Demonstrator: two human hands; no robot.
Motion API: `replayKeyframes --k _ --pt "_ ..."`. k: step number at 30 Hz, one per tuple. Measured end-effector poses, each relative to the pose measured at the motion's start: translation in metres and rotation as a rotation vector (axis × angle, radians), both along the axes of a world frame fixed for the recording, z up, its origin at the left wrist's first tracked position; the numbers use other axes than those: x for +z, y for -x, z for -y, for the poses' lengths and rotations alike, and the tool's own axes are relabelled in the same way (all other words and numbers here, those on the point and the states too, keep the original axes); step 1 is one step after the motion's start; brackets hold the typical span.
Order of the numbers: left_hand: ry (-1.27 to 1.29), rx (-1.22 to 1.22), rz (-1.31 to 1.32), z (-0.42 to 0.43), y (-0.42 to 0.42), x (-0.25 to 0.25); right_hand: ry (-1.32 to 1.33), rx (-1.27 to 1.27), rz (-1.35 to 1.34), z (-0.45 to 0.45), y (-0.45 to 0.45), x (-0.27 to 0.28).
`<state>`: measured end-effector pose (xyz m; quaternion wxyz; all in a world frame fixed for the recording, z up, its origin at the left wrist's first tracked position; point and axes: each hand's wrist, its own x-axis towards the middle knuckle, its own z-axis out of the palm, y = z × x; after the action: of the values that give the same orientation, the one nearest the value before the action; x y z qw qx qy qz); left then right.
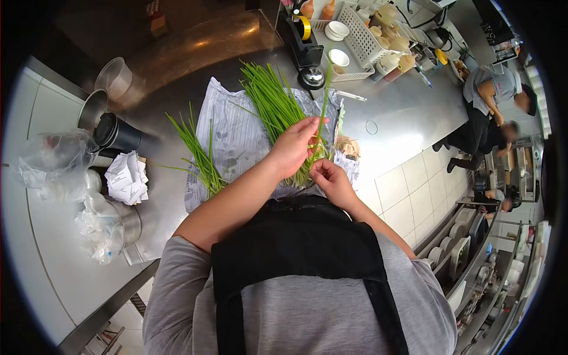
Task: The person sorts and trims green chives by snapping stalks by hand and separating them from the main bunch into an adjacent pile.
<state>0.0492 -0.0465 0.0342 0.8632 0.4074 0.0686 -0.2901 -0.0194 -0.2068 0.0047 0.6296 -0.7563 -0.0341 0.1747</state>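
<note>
A few long green chives (325,97) stand up from my left hand (294,148), which is closed around their lower stalks. My right hand (331,178) pinches at the pale root ends of these stalks, just below the left. Under and beyond my hands lies a large bunch of chives (269,97), its whitish ends toward me and partly hidden by my left hand. A smaller pile of chives (200,157) rests at the left. Both piles lie on crumpled newspaper (228,121) on the steel counter (378,106). Some brownish scraps (349,147) sit right of my hands.
A tape dispenser (302,44), a call bell (312,77) and white baskets (362,36) with bowls and bottles stand at the back. A dark cup (112,130), paper slips (127,177) and plastic bags (56,165) are left. People (491,94) and shelves (473,248) are right.
</note>
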Motion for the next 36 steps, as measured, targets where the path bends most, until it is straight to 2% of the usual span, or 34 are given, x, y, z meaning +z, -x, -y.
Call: replayKeyframes --k 1,6,8,12,15,17,18,20,23,25,27,28,29,30,31,33,35,36 --pt "0.011 -0.025 0.100 0.002 0.002 0.001 0.031 0.021 -0.012 -0.001 0.000 0.000" --pt "-0.012 -0.007 0.177 0.005 0.009 0.009 0.040 0.054 -0.008 -0.003 -0.004 0.006" --pt "0.202 -0.023 0.221 0.008 0.008 -0.002 0.034 0.107 0.010 -0.005 -0.005 0.007" --pt "0.208 -0.012 0.216 0.008 0.009 0.000 0.023 0.109 -0.050 -0.009 -0.005 0.008" --pt "0.203 0.022 0.183 0.008 0.009 0.003 -0.061 0.054 -0.003 -0.012 -0.006 0.015" --pt "0.260 0.065 0.139 0.006 0.009 0.003 -0.219 -0.007 -0.244 -0.005 -0.007 0.010" --pt "0.260 0.066 0.139 0.004 0.008 0.003 -0.219 -0.006 -0.245 -0.003 -0.008 0.008" --pt "0.329 0.104 0.138 -0.002 0.006 0.002 -0.564 -0.200 -0.427 -0.001 -0.009 0.006" --pt "0.348 0.154 0.141 -0.018 0.011 0.007 -0.535 -0.284 -0.432 0.007 -0.014 0.009" --pt "0.344 0.184 0.118 -0.040 0.020 0.003 -0.373 -0.267 -0.334 0.020 -0.021 0.008" --pt "0.065 0.278 0.102 -0.066 0.036 0.005 0.112 -0.163 -0.069 0.030 -0.029 0.011" --pt "0.061 0.275 0.093 -0.078 0.045 -0.001 0.359 -0.122 0.094 0.036 -0.032 0.008" --pt "-0.068 0.335 0.081 -0.091 0.055 -0.010 0.356 -0.125 0.083 0.034 -0.034 0.008" --pt "-0.198 0.392 0.070 -0.101 0.063 -0.016 0.531 -0.129 0.347 0.030 -0.036 0.012" --pt "-0.204 0.385 0.064 -0.108 0.071 -0.020 0.704 -0.131 0.613 0.025 -0.038 0.017" --pt "-0.475 0.542 0.096 -0.121 0.082 -0.026 0.684 -0.122 0.620 0.012 -0.041 0.018" --pt "-0.504 0.562 0.086 -0.134 0.088 -0.044 0.694 0.049 0.754 -0.001 -0.049 0.013" --pt "-0.547 0.604 0.088 -0.136 0.091 -0.047 0.687 0.098 0.699 -0.009 -0.052 0.009"
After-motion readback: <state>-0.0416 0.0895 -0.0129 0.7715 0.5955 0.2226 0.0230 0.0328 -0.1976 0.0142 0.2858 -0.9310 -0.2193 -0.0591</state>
